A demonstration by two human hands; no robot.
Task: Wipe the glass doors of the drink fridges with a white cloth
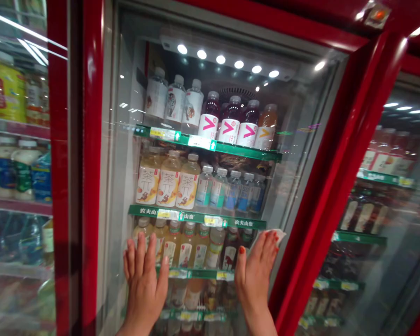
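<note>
My left hand (143, 280) is raised before the glass door (301, 163) of a drinks fridge, fingers stretched and spread, holding nothing. To the right, my right hand (257, 270) has its fingers laid over a white cloth or tissue (279, 234), flat against or close to the glass. Only the edge of the white piece shows past the fingertips, so whether it is paper or fabric I cannot tell. Red-orange polish or colour marks the nails of that hand. Behind the glass, tea bottles (168, 179) and purple drink bottles (230, 126) stand in rows.
A red frame post (339, 182) slants along the right side of the door, and another red post (93, 163) stands on the left. Green shelf strips (196, 217) carry price tags. Neighbouring fridges hold more bottles, such as a yellow pack (7, 88) at left.
</note>
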